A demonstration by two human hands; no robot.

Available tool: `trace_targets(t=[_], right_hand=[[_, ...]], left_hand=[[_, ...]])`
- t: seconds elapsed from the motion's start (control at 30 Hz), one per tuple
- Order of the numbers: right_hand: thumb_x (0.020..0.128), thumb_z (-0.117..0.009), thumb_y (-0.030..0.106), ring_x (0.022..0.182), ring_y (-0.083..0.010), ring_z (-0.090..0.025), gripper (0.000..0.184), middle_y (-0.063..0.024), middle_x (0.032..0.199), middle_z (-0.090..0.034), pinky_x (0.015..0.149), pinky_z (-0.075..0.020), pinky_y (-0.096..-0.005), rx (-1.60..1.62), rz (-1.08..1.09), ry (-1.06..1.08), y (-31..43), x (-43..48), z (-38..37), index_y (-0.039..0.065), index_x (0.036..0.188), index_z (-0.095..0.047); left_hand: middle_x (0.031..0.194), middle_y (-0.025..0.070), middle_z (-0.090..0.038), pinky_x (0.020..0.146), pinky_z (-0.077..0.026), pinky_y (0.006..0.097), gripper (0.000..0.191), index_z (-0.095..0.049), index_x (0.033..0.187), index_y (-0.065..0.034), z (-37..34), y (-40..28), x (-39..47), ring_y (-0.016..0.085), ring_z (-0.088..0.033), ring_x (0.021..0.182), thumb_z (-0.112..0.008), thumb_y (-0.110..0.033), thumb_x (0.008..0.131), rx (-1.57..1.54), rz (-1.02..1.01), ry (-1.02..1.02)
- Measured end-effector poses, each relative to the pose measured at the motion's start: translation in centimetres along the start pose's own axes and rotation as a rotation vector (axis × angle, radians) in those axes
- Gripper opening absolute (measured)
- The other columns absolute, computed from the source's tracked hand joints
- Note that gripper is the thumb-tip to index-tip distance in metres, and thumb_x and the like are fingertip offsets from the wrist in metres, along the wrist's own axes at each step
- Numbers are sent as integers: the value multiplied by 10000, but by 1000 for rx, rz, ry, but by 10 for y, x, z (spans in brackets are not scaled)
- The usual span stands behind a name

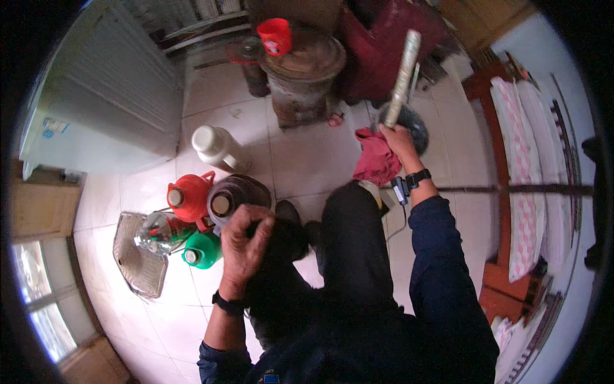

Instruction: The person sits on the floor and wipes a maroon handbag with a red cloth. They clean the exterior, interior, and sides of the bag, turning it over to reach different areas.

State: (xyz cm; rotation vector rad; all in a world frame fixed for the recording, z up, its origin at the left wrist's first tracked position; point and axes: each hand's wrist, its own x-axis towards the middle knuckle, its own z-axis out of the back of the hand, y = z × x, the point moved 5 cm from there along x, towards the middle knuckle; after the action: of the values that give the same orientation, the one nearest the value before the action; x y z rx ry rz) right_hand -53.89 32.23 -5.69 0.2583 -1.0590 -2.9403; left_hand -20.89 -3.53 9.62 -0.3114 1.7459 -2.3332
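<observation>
My right hand (399, 143) grips the lower end of a long, pale, silvery stick (404, 77), which slants up and away. Against this hand hangs a crumpled pinkish-red cloth (376, 158); whether the fingers hold it too is unclear. A dark round basin or pan (416, 129) lies just behind the hand. Over my left thigh, my left hand (247, 240) is loosely curled, and nothing shows in it. Right beyond it stands a dark vacuum flask (240, 189) with a cork-like stopper, beside a red vacuum flask (184, 198) and a green container (201, 249).
A white jug-like flask (218, 146) stands on the tiled floor. Left of the flasks are a clear bottle (160, 233) and a woven dustpan-like tray (136, 269). A red cup (275, 36) sits on a round stove (307, 62). A white appliance (110, 105) stands left, a bed (520, 177) right.
</observation>
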Motion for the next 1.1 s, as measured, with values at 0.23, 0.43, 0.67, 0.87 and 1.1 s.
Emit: trace_targets(t=[0.23,0.43,0.67,0.87,1.1], right_hand=[[874,-784,559,912,-446,-741,568,-265,912,-750,792,-582,-511,-95,87,-72,38,-142,55,7,1007,-765],[871,-796,502,888,-438,-747,506,-243,884,-762,784,-586,-506,-105,87,-105,20,-240,96,14,1004,-776],[917,-769,288,920,-299,-744,586,-215,993,-760,850,-563,-402,-57,-20,-275,-18,-259,125,5,1406,-614],[935,-752,246,1045,-292,-715,703,-201,1129,-751,952,-537,-384,46,129,-225,-27,-217,131,10,1547,-501],[946,-752,235,1007,-214,-722,333,-99,1104,-787,925,-540,-363,217,182,-75,-32,-185,129,0,1180,-756]], left_hand=[[937,55,-719,881,-517,297,47,-694,975,8,2,10,-8,147,-656,897,-706,-37,975,17,-12,-27],[928,95,-727,868,-529,318,75,-699,958,22,7,10,-16,190,-688,896,-714,-52,956,184,-117,-33],[943,160,-720,855,-552,382,110,-715,953,16,-1,2,-18,322,-719,911,-726,-91,926,367,-198,-10],[909,158,-690,816,-549,422,129,-706,937,2,-3,-9,-27,356,-695,890,-739,-120,914,400,-270,-16],[908,153,-683,817,-540,442,139,-708,919,-16,5,-9,-36,368,-675,895,-750,-147,901,422,-333,-45]])
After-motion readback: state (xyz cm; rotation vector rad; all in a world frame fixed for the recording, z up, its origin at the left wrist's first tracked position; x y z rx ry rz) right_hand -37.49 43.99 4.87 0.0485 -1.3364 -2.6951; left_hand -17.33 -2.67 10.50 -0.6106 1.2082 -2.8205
